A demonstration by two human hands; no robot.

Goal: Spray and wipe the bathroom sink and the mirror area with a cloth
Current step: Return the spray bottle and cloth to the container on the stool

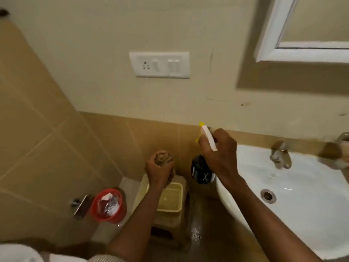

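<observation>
Tiled bathroom wall (56, 148) | white sink (302, 214) | right hand (221, 154) grips spray bottle (202, 171)

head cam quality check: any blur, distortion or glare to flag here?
Head view: motion blur throughout, worst at the right edge, where the tap and the brown thing beside it smear; wide-angle bending tilts the mirror frame; lighting is dim and warm, with only soft sheen on the sink. The left hand gripping the cloth and the right hand on the spray bottle stay readable.
</observation>
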